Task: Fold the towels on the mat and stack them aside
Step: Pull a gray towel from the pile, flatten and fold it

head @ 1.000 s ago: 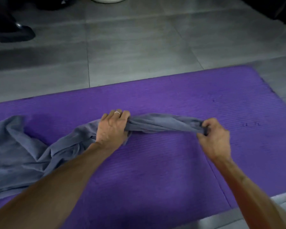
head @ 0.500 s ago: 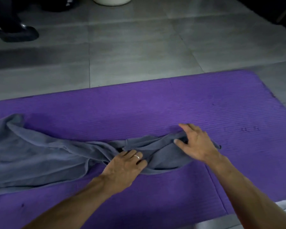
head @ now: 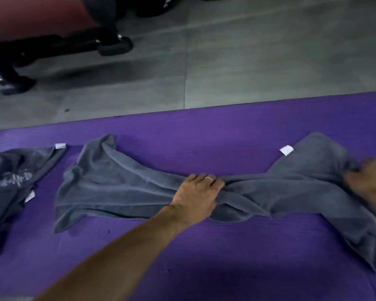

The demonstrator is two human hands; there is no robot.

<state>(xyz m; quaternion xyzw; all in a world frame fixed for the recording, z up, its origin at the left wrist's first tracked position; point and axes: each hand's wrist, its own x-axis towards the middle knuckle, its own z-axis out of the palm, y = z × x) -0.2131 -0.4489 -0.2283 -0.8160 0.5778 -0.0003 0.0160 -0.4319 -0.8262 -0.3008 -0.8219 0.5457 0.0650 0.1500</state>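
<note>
On purple mat (head: 204,257), both hands bunch grey towel (head: 117,187).

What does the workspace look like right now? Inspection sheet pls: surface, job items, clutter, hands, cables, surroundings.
Surface: purple mat on a grey tiled floor.
Job's things: grey towel spread lengthwise, bunched and twisted at the middle, unfolded, white tag at its far right edge. Darker towels lie crumpled at the mat's left end, not stacked neatly.
Clutter: nothing seen.
Hands: left hand grips the towel's bunched middle, ring on one of its fingers. Right hand is on the towel's right part at the frame edge, motion-blurred; grip cannot be told.
Cables: nothing seen.
Surroundings: black furniture base with feet beyond the mat, upper left.
</note>
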